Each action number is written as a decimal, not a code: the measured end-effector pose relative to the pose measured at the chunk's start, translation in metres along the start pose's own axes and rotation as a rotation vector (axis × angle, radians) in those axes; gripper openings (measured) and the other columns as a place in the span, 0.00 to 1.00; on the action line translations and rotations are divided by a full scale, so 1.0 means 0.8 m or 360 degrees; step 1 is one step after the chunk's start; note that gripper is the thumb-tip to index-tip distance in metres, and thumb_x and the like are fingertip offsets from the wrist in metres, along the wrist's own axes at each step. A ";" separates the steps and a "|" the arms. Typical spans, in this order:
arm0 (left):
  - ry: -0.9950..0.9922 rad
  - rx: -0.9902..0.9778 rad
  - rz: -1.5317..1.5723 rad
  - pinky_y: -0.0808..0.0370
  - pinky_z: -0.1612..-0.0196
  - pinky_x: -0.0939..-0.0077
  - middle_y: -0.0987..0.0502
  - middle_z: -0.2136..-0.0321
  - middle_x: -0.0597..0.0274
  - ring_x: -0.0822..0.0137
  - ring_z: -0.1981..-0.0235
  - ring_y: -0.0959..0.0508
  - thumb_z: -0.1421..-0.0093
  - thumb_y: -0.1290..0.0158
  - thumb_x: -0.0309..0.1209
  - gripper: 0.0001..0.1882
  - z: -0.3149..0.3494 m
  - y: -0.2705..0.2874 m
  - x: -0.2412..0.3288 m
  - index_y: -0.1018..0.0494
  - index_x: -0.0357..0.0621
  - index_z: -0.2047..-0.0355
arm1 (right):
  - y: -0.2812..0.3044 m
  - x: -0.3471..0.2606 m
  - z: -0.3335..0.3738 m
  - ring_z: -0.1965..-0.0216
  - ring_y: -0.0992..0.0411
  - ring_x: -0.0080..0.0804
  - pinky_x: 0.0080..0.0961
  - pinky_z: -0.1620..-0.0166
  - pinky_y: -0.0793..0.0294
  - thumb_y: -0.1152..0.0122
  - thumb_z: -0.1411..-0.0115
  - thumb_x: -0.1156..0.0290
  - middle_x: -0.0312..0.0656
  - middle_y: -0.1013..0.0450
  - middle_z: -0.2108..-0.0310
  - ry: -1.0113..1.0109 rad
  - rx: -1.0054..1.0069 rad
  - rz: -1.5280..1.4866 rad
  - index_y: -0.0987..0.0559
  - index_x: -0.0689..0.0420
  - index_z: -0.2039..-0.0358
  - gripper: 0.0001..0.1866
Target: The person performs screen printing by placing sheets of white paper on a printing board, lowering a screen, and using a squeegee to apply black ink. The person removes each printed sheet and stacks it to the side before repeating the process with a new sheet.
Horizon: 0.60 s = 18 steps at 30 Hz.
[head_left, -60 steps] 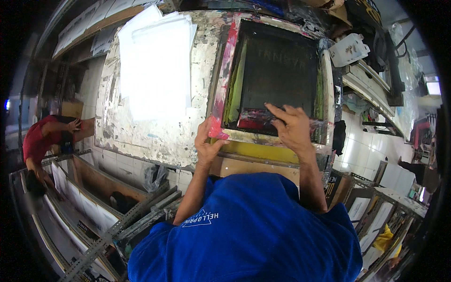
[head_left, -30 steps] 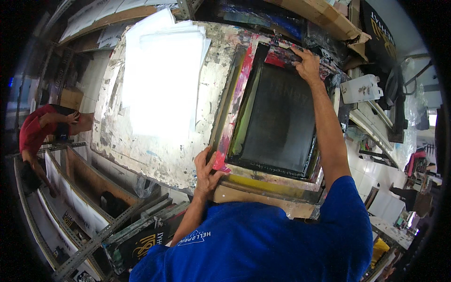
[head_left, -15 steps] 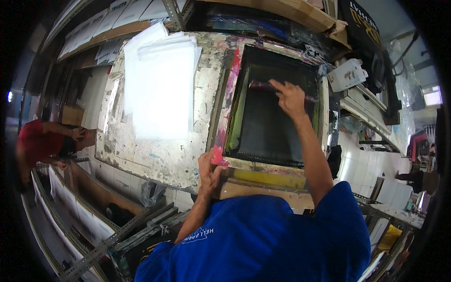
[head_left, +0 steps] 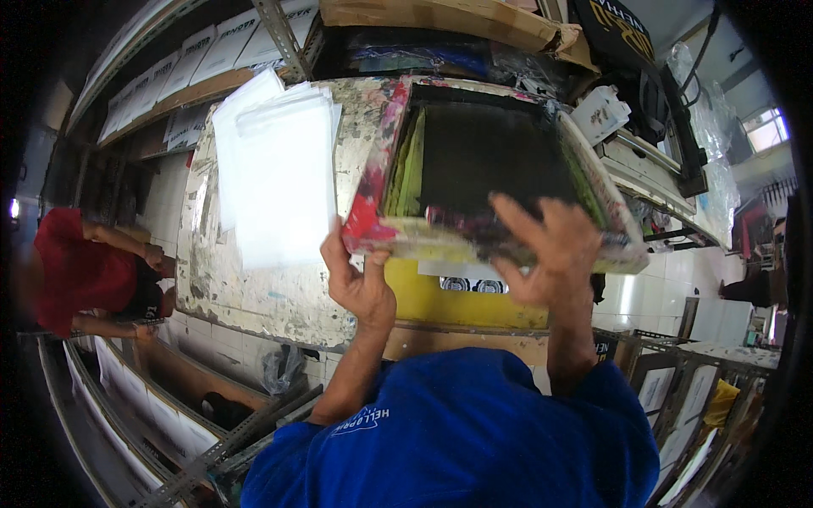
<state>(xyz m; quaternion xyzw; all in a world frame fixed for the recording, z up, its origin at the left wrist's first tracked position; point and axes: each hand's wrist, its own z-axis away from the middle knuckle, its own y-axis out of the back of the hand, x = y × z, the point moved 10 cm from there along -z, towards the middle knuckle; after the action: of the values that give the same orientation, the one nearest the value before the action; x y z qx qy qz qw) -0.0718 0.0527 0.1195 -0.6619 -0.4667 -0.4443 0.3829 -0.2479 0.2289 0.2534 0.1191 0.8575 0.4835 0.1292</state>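
A paint-stained screen-printing frame (head_left: pixel 398 152) with dark mesh lies on the worktable, its near edge tilted up. My left hand (head_left: pixel 360 275) grips the frame's near-left corner, thumb under the rail. My right hand (head_left: pixel 550 250) is at the near rail with fingers spread over a dark red squeegee (head_left: pixel 466 224), pressing it against the frame. Under the raised edge a yellow base (head_left: pixel 457 300) shows, with a white sheet (head_left: pixel 461 273) bearing black print on it.
A stack of white sheets (head_left: pixel 275 178) lies left of the frame on the stained tabletop (head_left: pixel 237 288). A person in a red shirt (head_left: pixel 76 271) works at the far left. Metal racks (head_left: pixel 203 440) run below left; shelves and cardboard (head_left: pixel 440 15) stand behind.
My right hand drew the squeegee from the frame's far end to its near rail. The frame's near edge has lifted, uncovering the yellow base and printed sheet. My left hand stayed on the corner.
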 end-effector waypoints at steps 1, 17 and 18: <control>-0.0090 0.0159 0.0292 0.35 0.33 0.64 0.31 0.39 0.49 0.56 0.40 0.30 0.42 0.40 0.19 0.39 -0.014 -0.008 0.010 0.42 0.30 0.31 | 0.009 0.007 -0.021 0.64 0.28 0.47 0.41 0.60 0.29 0.23 0.71 0.56 0.46 0.27 0.65 0.0002 0.0029 0.0035 0.16 0.41 0.46 0.42; -0.0452 -0.0843 -0.1440 0.26 0.49 0.56 0.21 0.55 0.54 0.49 0.53 0.22 0.42 0.36 0.38 0.17 -0.140 -0.299 -0.295 0.18 0.53 0.52 | 0.082 0.099 -0.219 0.72 0.18 0.38 0.27 0.60 0.20 0.26 0.55 0.61 0.51 0.17 0.68 0.0098 0.0175 -0.0510 0.15 0.62 0.54 0.27; -0.0487 -0.0819 -0.1475 0.25 0.51 0.57 0.21 0.56 0.55 0.50 0.54 0.22 0.42 0.36 0.38 0.14 -0.140 -0.296 -0.297 0.16 0.54 0.55 | 0.080 0.097 -0.222 0.72 0.18 0.38 0.27 0.60 0.20 0.26 0.55 0.61 0.51 0.17 0.68 0.0074 0.0135 -0.0490 0.14 0.61 0.55 0.27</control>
<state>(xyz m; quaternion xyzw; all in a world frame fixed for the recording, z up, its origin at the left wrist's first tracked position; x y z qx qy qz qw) -0.3651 -0.0521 -0.0480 -0.5166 -0.6358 -0.5648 -0.0992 -0.3753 0.1443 0.3887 -0.0197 0.8880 0.4241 0.1768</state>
